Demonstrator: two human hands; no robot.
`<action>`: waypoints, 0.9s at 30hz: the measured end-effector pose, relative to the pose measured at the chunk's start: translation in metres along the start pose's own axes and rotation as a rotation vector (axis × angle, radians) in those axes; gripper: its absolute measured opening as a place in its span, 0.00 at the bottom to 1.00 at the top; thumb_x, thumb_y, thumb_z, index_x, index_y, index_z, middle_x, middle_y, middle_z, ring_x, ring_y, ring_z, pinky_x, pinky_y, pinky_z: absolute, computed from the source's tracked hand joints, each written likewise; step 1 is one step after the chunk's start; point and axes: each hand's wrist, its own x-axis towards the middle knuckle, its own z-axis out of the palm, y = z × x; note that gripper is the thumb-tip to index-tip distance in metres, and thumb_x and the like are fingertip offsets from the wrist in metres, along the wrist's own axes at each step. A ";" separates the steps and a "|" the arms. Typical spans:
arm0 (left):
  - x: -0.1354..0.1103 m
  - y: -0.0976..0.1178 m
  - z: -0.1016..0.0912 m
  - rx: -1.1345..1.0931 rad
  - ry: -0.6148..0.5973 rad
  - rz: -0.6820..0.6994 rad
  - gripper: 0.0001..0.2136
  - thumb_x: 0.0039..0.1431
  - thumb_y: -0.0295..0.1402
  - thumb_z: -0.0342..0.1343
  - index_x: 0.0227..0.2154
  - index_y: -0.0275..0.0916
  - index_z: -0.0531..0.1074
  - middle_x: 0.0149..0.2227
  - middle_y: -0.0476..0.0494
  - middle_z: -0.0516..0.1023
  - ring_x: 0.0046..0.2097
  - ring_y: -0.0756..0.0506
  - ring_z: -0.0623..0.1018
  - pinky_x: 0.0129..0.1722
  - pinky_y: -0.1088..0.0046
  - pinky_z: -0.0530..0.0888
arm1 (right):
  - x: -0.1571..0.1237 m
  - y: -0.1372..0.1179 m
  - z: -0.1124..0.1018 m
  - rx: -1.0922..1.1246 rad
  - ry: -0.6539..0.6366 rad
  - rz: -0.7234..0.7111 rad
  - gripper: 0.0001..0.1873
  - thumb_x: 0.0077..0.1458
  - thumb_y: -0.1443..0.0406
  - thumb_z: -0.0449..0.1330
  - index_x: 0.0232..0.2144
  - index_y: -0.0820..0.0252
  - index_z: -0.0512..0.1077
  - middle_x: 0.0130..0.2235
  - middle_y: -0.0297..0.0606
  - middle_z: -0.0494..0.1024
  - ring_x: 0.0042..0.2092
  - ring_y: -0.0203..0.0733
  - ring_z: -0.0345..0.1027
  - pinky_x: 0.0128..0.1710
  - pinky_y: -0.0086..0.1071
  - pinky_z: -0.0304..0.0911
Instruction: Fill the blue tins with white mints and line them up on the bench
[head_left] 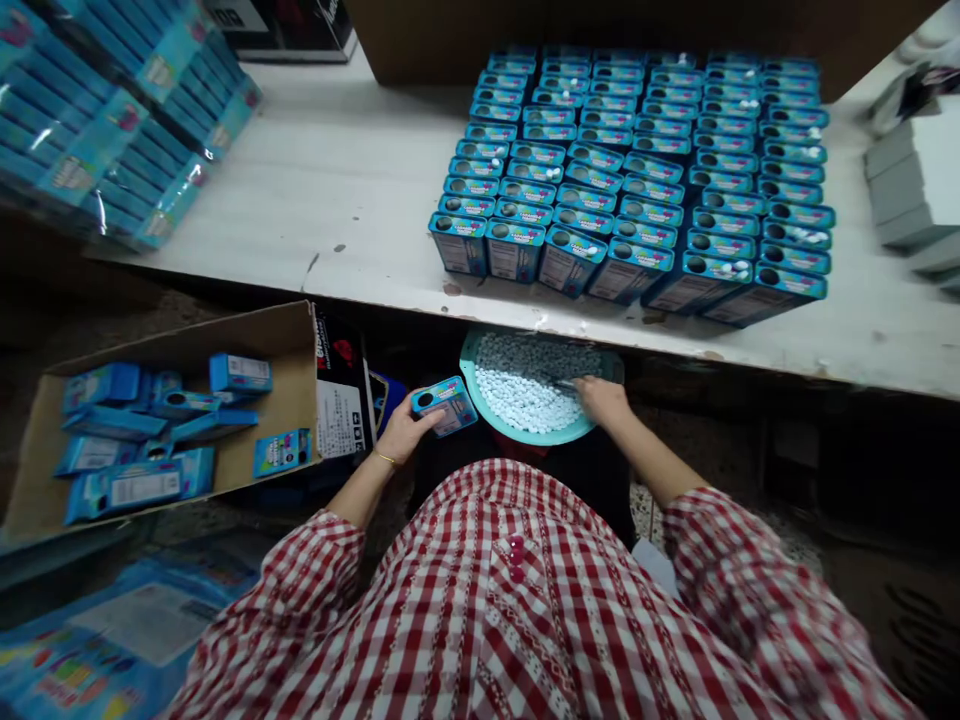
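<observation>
"So, where is the blue tin (451, 410) right now?"

"Clasped in the left hand (400, 436), tilted, just beside the left rim of the turquoise basin (540, 438). The thumb lies against its broad face, and a dark round spot, probably an opening, shows near a corner. Whether tin and rim touch, I can't tell."

"And the right hand (604, 401)?"

"Its fingers are drawn together at the right side of the basin, by the white pellets (517, 400). Something thin and dark (564, 382) shows near the fingertips, but I can't make out whether it's a tool or a shadow, so I can't say what the grip is on."

"What worries you?"

"Spilling, mostly. The basin sits low, in front of the checked shirt (495, 600) and close to the edge of the tabletop (337, 200). If the right hand leans on the rim, it could tip and scatter the pellets. The tin could also slip if the left fingers loosen, since its sides look smooth."

"And the standing tins (574, 190)?"

"They're packed in 6 columns, the front row near the tabletop edge. A careless bump could topple several. White specks (739, 268) on some tops look like stray pellets, which a knock could shake off."

"Anything to the left?"

"An open cardboard box (292, 350) with loose tins (146, 487) lying every which way; the left forearm (357, 495) could catch its wall."
</observation>
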 end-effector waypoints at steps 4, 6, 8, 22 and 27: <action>0.012 0.000 0.015 0.027 0.000 0.037 0.27 0.41 0.42 0.63 0.45 0.36 0.67 0.41 0.43 0.76 0.44 0.43 0.75 0.50 0.63 0.69 | 0.032 -0.028 0.023 0.170 -0.026 0.010 0.21 0.59 0.62 0.47 0.51 0.59 0.68 0.47 0.50 0.74 0.48 0.49 0.68 0.44 0.37 0.60; 0.017 -0.001 0.021 0.036 0.021 0.050 0.25 0.42 0.42 0.63 0.44 0.36 0.68 0.41 0.43 0.76 0.44 0.44 0.75 0.49 0.64 0.70 | 0.044 -0.031 0.031 0.246 -0.029 -0.009 0.21 0.58 0.62 0.48 0.53 0.59 0.68 0.49 0.48 0.73 0.49 0.48 0.67 0.45 0.36 0.60; 0.021 -0.002 0.026 0.043 0.049 0.054 0.25 0.42 0.43 0.62 0.43 0.36 0.68 0.41 0.43 0.76 0.43 0.44 0.75 0.48 0.65 0.70 | 0.049 -0.027 0.035 0.329 -0.037 -0.052 0.21 0.58 0.61 0.50 0.51 0.61 0.69 0.50 0.45 0.73 0.49 0.46 0.67 0.46 0.33 0.60; 0.051 0.033 0.066 0.345 -0.040 0.277 0.21 0.44 0.38 0.60 0.43 0.35 0.68 0.37 0.44 0.75 0.39 0.45 0.74 0.43 0.68 0.70 | 0.001 0.006 -0.037 0.798 0.097 -0.371 0.21 0.51 0.58 0.55 0.44 0.64 0.73 0.45 0.40 0.77 0.45 0.46 0.69 0.46 0.37 0.62; 0.058 0.042 0.093 0.505 -0.107 0.314 0.18 0.46 0.32 0.59 0.43 0.39 0.69 0.41 0.45 0.75 0.43 0.43 0.74 0.45 0.67 0.70 | -0.009 -0.006 -0.077 0.566 0.071 -0.417 0.20 0.52 0.60 0.55 0.45 0.61 0.73 0.44 0.39 0.77 0.45 0.44 0.70 0.45 0.34 0.62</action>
